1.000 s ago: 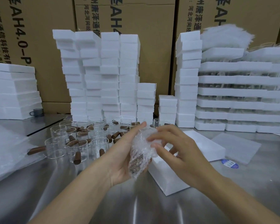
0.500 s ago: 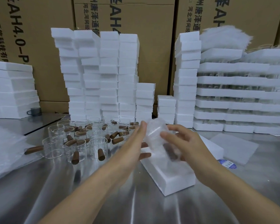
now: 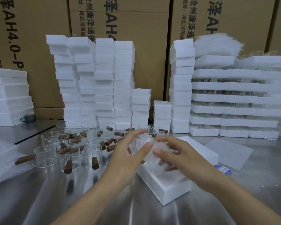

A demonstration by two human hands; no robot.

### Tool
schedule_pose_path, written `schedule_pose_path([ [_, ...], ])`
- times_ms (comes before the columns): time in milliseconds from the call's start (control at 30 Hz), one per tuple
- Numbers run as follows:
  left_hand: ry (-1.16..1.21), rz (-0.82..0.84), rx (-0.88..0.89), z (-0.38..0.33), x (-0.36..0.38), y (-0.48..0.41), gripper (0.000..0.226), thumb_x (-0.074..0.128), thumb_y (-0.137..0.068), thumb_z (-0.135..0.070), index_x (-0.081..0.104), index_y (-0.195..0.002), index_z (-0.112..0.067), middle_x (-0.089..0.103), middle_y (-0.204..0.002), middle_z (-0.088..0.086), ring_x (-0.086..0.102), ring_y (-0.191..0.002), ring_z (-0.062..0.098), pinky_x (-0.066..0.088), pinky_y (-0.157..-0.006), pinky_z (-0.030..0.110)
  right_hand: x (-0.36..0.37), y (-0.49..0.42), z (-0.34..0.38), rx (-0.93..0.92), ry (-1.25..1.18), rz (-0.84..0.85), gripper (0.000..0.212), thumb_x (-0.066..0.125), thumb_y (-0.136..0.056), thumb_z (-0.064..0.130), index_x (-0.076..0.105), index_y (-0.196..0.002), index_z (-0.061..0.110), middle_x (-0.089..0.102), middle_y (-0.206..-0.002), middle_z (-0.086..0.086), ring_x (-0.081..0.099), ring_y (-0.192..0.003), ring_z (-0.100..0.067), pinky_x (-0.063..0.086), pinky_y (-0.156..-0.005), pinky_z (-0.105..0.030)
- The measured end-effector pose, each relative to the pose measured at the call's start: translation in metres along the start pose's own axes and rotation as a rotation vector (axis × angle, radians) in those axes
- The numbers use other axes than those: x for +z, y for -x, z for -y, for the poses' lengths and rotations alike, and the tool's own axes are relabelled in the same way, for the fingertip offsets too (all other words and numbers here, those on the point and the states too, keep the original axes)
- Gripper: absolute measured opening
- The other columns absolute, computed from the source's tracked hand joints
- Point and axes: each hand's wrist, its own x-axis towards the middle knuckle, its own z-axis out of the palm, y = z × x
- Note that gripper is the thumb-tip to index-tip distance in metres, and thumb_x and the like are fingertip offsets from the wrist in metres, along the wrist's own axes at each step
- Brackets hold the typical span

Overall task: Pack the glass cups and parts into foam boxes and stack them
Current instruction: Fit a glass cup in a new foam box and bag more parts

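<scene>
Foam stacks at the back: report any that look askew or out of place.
The leftmost tall foam stack looks askew: its upper blocks step out leftward past its base. The other tall stacks stand roughly straight.

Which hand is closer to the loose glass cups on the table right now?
Left. The left hand grips the wrapped bundle just right of the glass cups; the right hand holds the bundle's far side, above the foam box.
</scene>
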Motion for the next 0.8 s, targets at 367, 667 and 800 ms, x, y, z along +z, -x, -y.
schedule_pose_path([
  [367,-0.113,-0.004,0.018,0.002,0.001,0.001,0.047,0.074,-0.085,-0.06,0.06,-0.13,-0.065,0.058,-0.127,-0.044,0.057,-0.125,-0.01,0.058,-0.101,0.031,-0.004,-0.004,-0.005,-0.071,-0.014,-0.053,0.03,0.086,-0.082,0.047,0.08,-0.107,0.032,0.079,-0.102,0.005,0.079,-0.085,-0.018,0.059,-0.069,-0.021],
  [667,-1.025,0.426,0.055,0.016,-0.018,0.004,0.048,0.056,-0.097,-0.049,0.055,-0.145,-0.047,0.045,-0.146,-0.038,0.031,-0.14,-0.01,0.004,-0.13,0.029,-0.019,-0.01,-0.015,-0.073,-0.091,-0.378,0.014,0.087,-0.086,0.036,0.079,-0.092,0.027,0.076,-0.091,0.001,0.079,-0.082,-0.022,0.054,-0.063,-0.016],
  [800,-0.99,0.429,0.162,0.013,-0.015,0.005,0.048,0.052,-0.083,-0.079,0.058,-0.126,-0.056,0.058,-0.116,-0.032,0.029,-0.126,-0.017,0.012,-0.119,0.021,-0.016,-0.011,-0.018,-0.073,-0.063,-0.375,0.016,0.088,-0.084,0.036,0.079,-0.093,0.028,0.077,-0.094,0.006,0.079,-0.081,-0.022,0.057,-0.071,-0.03],
])
